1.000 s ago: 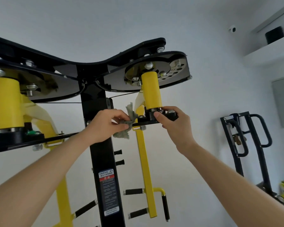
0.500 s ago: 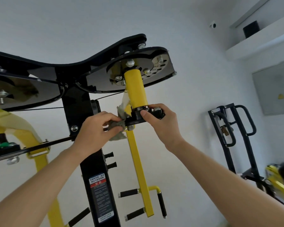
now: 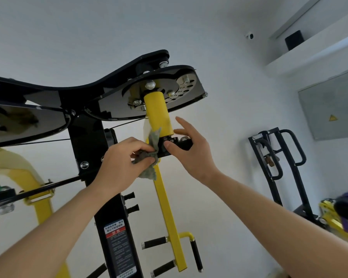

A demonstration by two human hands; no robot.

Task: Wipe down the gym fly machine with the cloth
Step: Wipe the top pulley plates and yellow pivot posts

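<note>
Fly machine: the gym fly machine (image 3: pixel 84 91) fills the left and centre of the frame, and I see it from below, with its black top plates running across the upper left.
Cloth: the grey-green cloth (image 3: pixel 148 173) is at the centre of the frame, bunched against the left end of the black bracket (image 3: pixel 180 145). One corner sticks up beside the foot of the yellow pivot tube (image 3: pixel 158 115) and a tail hangs down over the yellow arm (image 3: pixel 169 217).
My left hand: my left hand (image 3: pixel 123 163) has its fingers curled and pinches the cloth between the thumb and fingertips, just left of the bracket.
My right hand: my right hand (image 3: pixel 191 155) is spread, with its fingers straight and apart. The thumb tip touches the front of the bracket and the forefinger points up beside the tube, clear of it.
Above the tube: a round selector disc (image 3: pixel 186 87) with numbered holes sits under the right top plate.
Lower centre: the black upright (image 3: pixel 86 141) carries a warning label (image 3: pixel 119 249). The yellow arm ends in black grips (image 3: pixel 196 255).
Right of the frame: a black rack (image 3: pixel 279 157) stands by the wall, below a grey panel (image 3: pixel 329 105) with a yellow triangle.
Upper right: a shelf (image 3: pixel 313 53) holds a black box (image 3: pixel 293 40), and a small white camera (image 3: pixel 249 36) sits on the wall.
</note>
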